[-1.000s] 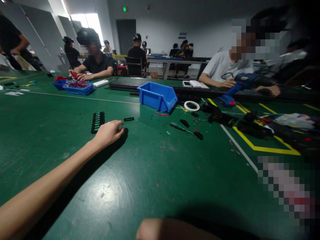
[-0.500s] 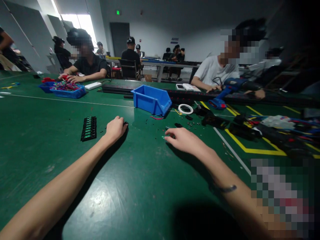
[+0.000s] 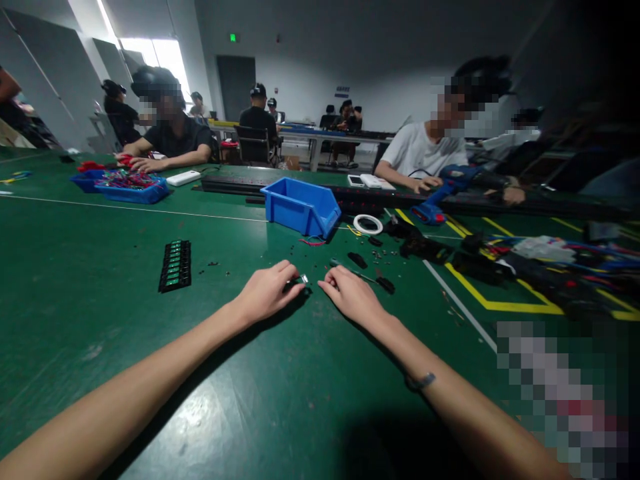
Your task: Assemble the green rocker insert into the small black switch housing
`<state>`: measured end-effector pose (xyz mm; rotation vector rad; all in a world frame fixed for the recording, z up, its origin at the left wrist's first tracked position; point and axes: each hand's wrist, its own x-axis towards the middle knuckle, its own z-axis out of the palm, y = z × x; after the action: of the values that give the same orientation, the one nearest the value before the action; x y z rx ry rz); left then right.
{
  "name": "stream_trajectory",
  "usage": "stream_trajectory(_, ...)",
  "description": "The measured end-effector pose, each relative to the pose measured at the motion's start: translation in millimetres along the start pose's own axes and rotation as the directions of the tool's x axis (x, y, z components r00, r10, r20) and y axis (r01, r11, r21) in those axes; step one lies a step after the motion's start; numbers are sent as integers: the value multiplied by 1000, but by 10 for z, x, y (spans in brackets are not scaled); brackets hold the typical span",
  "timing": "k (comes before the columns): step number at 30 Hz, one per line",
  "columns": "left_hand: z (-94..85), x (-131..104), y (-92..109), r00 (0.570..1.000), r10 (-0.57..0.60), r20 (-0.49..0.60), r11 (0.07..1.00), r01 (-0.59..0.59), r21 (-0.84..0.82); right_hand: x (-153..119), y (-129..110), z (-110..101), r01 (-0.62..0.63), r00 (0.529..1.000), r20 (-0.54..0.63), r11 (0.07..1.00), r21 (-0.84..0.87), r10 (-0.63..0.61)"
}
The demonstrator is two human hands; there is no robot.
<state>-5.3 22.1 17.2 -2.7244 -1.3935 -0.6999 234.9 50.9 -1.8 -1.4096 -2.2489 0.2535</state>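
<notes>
Right at the middle of the green counter [image 3: 250,407], two hands worked in close, near each other but apart! The left hand [image 3: 267,291] had its fingers drawn almost together, pinching a small pale part [image 3: 303,279] that poked out at the tips, low over the surface. Opposite, the right hand [image 3: 354,295] had its fingers curled in toward the thumb, and whether anything sat inside that curl, you could not tell. Just beyond it lay a screwdriver [image 3: 361,274], partly hidden behind the knuckles, a dark piece [image 3: 385,285] at its far end. Out left, well apart from the hands, lay a black strip of green boards [image 3: 175,265], tiny dark bits [image 3: 213,264] scattered nearby. Farther back stood an open blue bin [image 3: 287,215], pink wires [image 3: 313,243] by its foot, a white ring [image 3: 357,225] resting to its right
</notes>
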Motion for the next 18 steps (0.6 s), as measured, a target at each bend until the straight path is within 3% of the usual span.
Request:
stream_trajectory(3,89,-33,143,982,167,92,983,-158,-99,-72,33,10,-1,1000,-24,989,148,4)
stream_trajectory(6,189,4,138,959,252,131,959,-229,-168,-83,63,6,-22,999,-24,943,331,31)
stream_trajectory(10,288,112,16,970,214,118,956,-184,-227,-39,56,21,-103,992,-6,814,571,129)
stream_trajectory(18,263,154,-25,984,110,144,915,-44,-401,-103,28,87,-197,978,123,564,802,166)
